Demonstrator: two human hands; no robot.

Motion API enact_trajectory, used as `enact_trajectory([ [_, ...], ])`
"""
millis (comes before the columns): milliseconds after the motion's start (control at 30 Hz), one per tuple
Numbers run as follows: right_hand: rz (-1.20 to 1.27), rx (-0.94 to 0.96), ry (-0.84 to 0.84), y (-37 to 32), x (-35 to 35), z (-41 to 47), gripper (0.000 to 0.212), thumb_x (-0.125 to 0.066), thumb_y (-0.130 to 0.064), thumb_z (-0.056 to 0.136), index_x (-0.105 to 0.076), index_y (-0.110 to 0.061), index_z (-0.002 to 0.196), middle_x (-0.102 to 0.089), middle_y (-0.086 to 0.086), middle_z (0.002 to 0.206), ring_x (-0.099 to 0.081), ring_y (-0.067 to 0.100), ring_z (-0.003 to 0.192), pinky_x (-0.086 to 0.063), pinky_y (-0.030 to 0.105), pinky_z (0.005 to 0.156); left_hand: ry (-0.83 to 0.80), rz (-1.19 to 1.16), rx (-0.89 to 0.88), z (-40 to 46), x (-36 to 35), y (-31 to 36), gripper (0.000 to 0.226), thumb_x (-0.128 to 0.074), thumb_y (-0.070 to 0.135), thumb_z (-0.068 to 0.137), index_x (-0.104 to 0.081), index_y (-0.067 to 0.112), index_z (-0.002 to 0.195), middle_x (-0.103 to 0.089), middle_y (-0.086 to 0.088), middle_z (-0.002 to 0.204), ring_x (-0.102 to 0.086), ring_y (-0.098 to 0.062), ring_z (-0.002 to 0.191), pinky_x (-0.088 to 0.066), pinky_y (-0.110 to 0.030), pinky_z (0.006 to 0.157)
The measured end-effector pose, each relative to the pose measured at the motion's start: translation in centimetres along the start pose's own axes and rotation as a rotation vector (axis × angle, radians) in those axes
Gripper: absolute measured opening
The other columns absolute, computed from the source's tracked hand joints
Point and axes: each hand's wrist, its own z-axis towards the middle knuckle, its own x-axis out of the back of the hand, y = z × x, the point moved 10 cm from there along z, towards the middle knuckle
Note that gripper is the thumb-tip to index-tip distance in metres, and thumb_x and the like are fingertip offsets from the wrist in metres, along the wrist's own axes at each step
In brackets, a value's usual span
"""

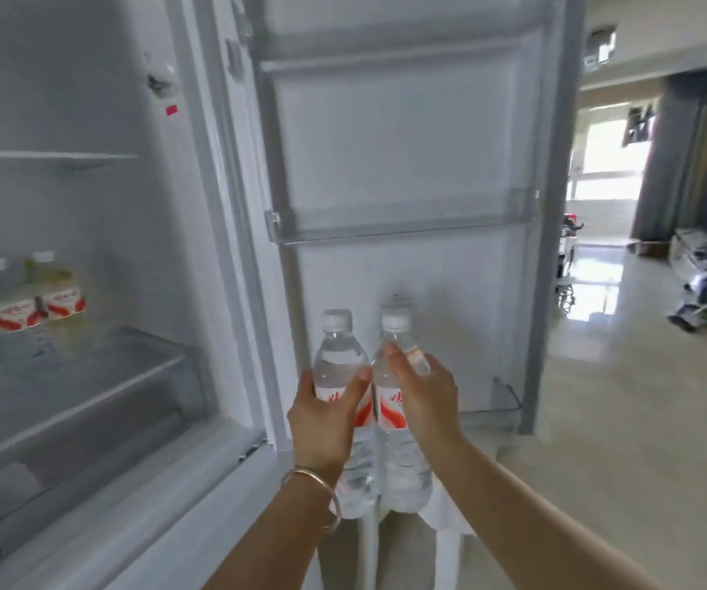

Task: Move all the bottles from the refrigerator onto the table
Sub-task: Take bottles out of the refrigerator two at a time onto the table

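Left hand [321, 413] grips one bottle [340, 376]; right hand [424, 398] grips another [392, 413], both upright, side by side for carrying. More bottles [32, 300], apparently three, remain in the fridge [87, 376].

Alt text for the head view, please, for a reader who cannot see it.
Each hand grips a clear water bottle upright in front of the open refrigerator door: left hand on the left bottle, right hand on the right bottle. More bottles stand on a shelf inside.
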Motion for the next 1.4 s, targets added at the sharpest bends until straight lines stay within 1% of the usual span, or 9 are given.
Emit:
enact_trajectory([
  [200,0.022,-0.047,0.199,3.7,16.3,1.5,0.074,-0.048,-0.08,0.052,-0.07,-0.021,0.091,-0.069,0.001,0.08,-0.063,0.017,0.075,-0.048,0.033,0.076,-0.189,0.017,0.032,-5.6,-14.7,-0.4,0.026,-0.072,0.051,0.071,-0.057,0.035,0.085,-0.065,0.018,0.086,-0.061,0.0,0.083,-0.042,-0.02,0.071],
  [400,-0.095,-0.092,0.312,7.2,31.7,4.7,0.117,-0.033,-0.099,0.042,-0.065,-0.013,0.115,-0.07,0.011,0.105,-0.064,0.026,0.101,-0.048,0.045,0.095,-0.271,-0.023,0.067,-11.8,-29.9,-0.2,0.035,-0.073,0.051,0.068,-0.061,0.03,0.094,-0.071,0.008,0.092,-0.068,-0.011,0.084,-0.051,-0.025,0.074],
  [533,-0.216,-0.107,0.309,8.1,39.8,8.1,0.107,-0.036,-0.087,0.054,-0.061,-0.008,0.121,-0.067,0.013,0.115,-0.06,0.028,0.108,-0.046,0.043,0.098,-0.243,-0.042,0.123,-14.3,-38.3,-0.7,0.063,-0.067,0.068,0.05,-0.064,0.025,0.096,-0.073,0.006,0.089,-0.07,-0.014,0.083,-0.056,-0.038,0.083],
  [667,-0.23,-0.15,0.327,10.5,45.0,11.5,0.094,-0.048,-0.082,0.063,-0.06,-0.007,0.118,-0.069,0.009,0.106,-0.063,0.027,0.103,-0.049,0.045,0.095,-0.246,-0.02,0.146,-14.7,-44.9,-1.6,0.049,-0.073,0.055,0.065,-0.064,0.021,0.1,-0.071,0.003,0.094,-0.067,-0.016,0.088,-0.051,-0.031,0.082],
  [800,-0.206,-0.18,0.324,13.7,47.1,15.8,0.113,-0.039,-0.091,0.05,-0.057,-0.007,0.124,-0.069,0.011,0.109,-0.062,0.027,0.108,-0.047,0.046,0.098,-0.257,0.001,0.165,-12.9,-49.7,-3.8,0.044,-0.074,0.046,0.072,-0.063,0.017,0.103,-0.069,0.001,0.094,-0.066,-0.015,0.085,-0.047,-0.026,0.074],
  [1067,-0.241,-0.238,0.278,19.3,45.3,29.7,0.134,-0.021,-0.104,0.032,-0.057,-0.011,0.122,-0.072,0.006,0.098,-0.068,0.022,0.092,-0.055,0.043,0.087,-0.249,-0.032,0.198,-3.0,-58.9,-10.0,0.042,-0.072,0.047,0.072,-0.062,0.019,0.101,-0.07,0.001,0.094,-0.067,-0.011,0.081,-0.05,-0.019,0.066],
  [1167,-0.251,-0.236,0.255,19.5,43.7,35.9,0.12,-0.029,-0.096,0.044,-0.056,-0.009,0.123,-0.071,0.006,0.098,-0.066,0.022,0.092,-0.054,0.042,0.088,-0.223,0.017,0.186,2.8,-61.6,-11.1,0.046,-0.073,0.051,0.068,-0.061,0.02,0.099,-0.069,0.001,0.094,-0.067,-0.016,0.085,-0.053,-0.032,0.078],
  [1333,-0.161,-0.191,0.232,20.5,41.4,45.6,0.092,-0.048,-0.079,0.067,-0.055,-0.009,0.127,-0.068,0.004,0.1,-0.063,0.02,0.095,-0.051,0.041,0.091,-0.166,0.059,0.135,11.4,-64.9,-11.3,0.042,-0.077,0.049,0.064,-0.06,0.022,0.091,-0.067,0.009,0.086,-0.064,-0.01,0.082,-0.048,-0.027,0.075],
  [1400,-0.178,-0.168,0.193,21.2,39.9,49.6,0.086,-0.051,-0.078,0.068,-0.057,-0.012,0.123,-0.068,0.005,0.104,-0.062,0.024,0.101,-0.049,0.043,0.094,-0.134,0.031,0.149,14.3,-66.1,-12.3,0.031,-0.078,0.045,0.067,-0.057,0.029,0.083,-0.064,0.015,0.083,-0.061,0.0,0.078,-0.047,-0.017,0.069],
])
